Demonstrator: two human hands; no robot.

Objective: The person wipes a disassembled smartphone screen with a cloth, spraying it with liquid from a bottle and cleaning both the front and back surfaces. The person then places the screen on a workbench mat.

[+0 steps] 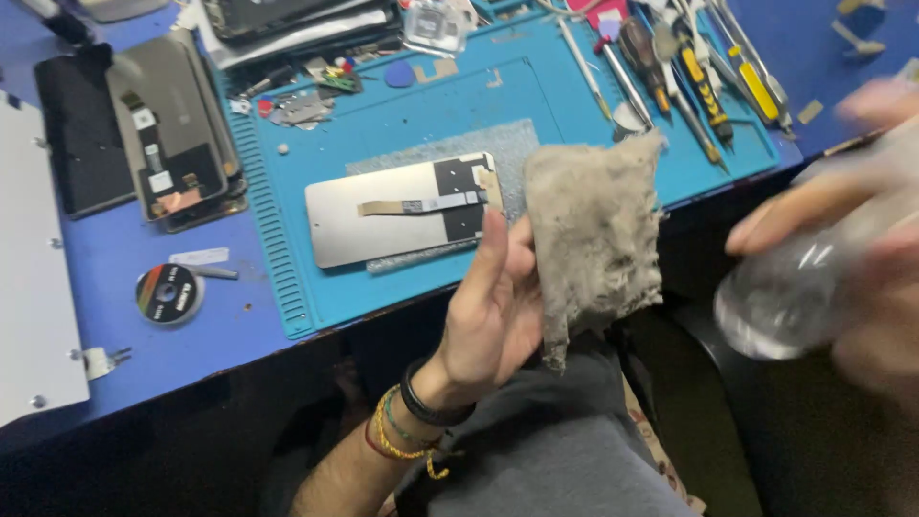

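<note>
The left hand [493, 316] pinches a grey rag [593, 239] upright over the lap, at 6 o'clock of the screen panel [402, 211] lying untouched on the blue mat [364, 278]. The blurred right hand [862, 220] grips a clear bottle [795, 287] at 3 o'clock, not yet touching the rag.

I see a blue mat [402, 124] on the surface. A flat phone screen panel [402, 209] lies on it. Screwdrivers [684, 72] lie near its far right corner. A small tape roll [168, 293] sits left of the mat, near another dark phone part [172, 129].
</note>
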